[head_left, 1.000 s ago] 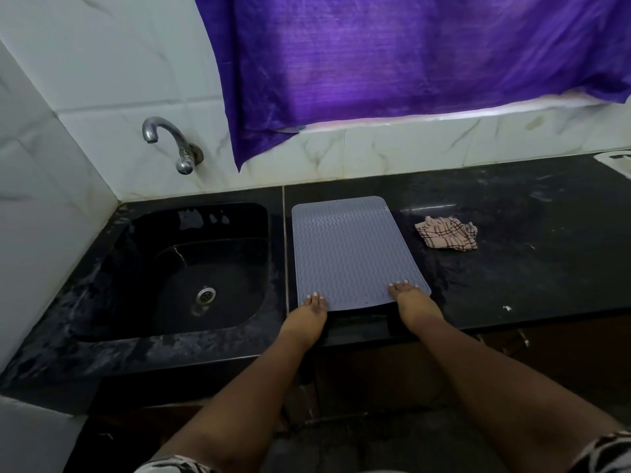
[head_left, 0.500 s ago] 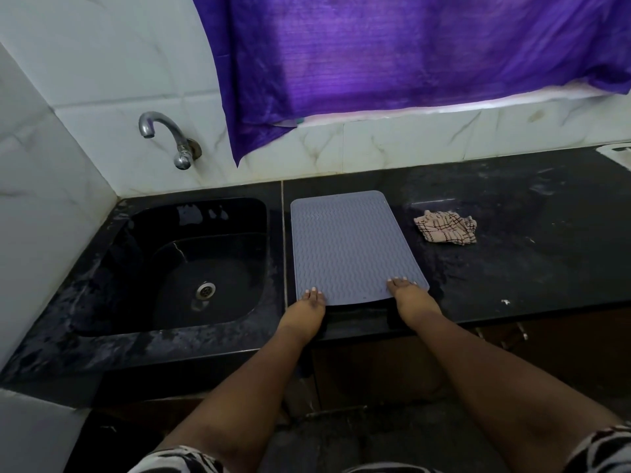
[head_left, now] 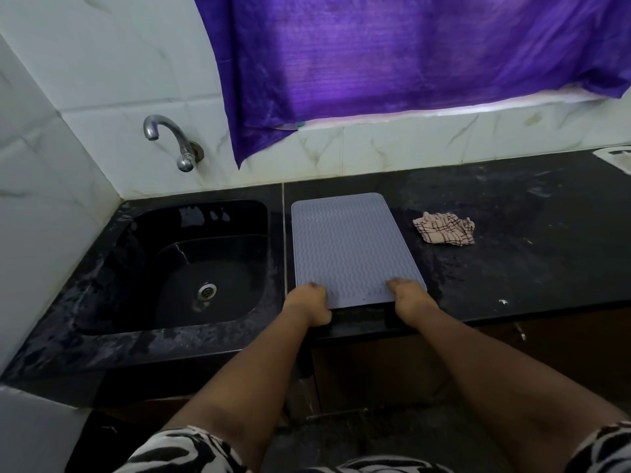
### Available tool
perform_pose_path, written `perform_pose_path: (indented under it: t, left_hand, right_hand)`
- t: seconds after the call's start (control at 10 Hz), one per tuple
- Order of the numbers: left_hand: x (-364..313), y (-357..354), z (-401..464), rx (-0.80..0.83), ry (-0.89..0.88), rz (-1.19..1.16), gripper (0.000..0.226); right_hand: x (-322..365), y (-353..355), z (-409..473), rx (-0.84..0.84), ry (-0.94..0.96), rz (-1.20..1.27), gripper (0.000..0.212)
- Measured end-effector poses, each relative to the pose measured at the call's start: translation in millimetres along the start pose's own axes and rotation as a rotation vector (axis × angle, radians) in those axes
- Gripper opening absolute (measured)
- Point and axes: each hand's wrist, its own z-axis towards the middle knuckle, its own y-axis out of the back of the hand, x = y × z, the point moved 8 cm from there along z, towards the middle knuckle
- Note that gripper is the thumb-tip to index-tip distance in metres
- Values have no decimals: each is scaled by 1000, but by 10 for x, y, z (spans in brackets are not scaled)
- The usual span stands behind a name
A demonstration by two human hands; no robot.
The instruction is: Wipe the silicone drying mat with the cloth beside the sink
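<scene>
A grey-lilac ribbed silicone drying mat (head_left: 351, 244) lies flat on the black countertop (head_left: 532, 261), just right of the sink. My left hand (head_left: 307, 303) pinches the mat's near left corner, fingers curled on top and thumb at the edge. At the near right corner, my right hand (head_left: 408, 298) grips the same way. A crumpled beige cloth with dark checks (head_left: 444, 228) lies on the counter a short way right of the mat, apart from both hands.
A black sink (head_left: 191, 261) with a steel drain sits left of the mat, under a metal tap (head_left: 170, 138) on the white tiled wall. A purple curtain (head_left: 409, 56) hangs above the counter. A white object (head_left: 614, 157) shows at the far right edge.
My fingers lay flat on the mat's near edge before; now both hands have curled shut on its near corners. The mat and the cloth have stayed where they were.
</scene>
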Motion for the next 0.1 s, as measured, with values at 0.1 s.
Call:
perform_pose_path:
  t: [0.1]
  left_hand:
    - [83,345,99,-85,68,-92,33]
  right_hand:
    - [105,460,53,-194,31,12,62]
